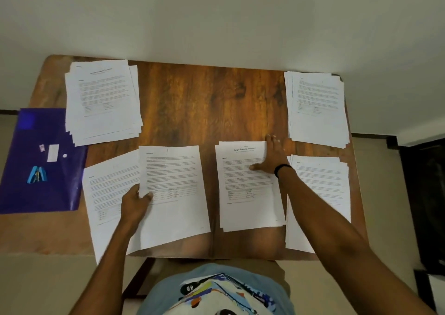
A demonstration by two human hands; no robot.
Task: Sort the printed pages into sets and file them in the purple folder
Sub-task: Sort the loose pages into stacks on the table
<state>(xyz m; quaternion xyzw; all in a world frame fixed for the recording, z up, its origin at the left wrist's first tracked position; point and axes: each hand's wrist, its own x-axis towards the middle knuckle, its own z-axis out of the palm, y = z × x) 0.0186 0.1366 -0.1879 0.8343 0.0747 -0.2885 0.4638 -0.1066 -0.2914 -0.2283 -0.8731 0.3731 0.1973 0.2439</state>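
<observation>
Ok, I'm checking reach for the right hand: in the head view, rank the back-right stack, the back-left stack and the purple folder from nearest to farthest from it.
From the right hand:
1. back-right stack, just beyond it on the right.
2. back-left stack, far across on the left.
3. purple folder, farthest left, past that stack.

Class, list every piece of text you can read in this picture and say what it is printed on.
"Sample Financial Statement": heading on the centre-right stack under the right hand.
Sheet pinched by the left hand: too blurred.
Far-left stack heading, all body text, purple folder stickers: too blurred.
</observation>
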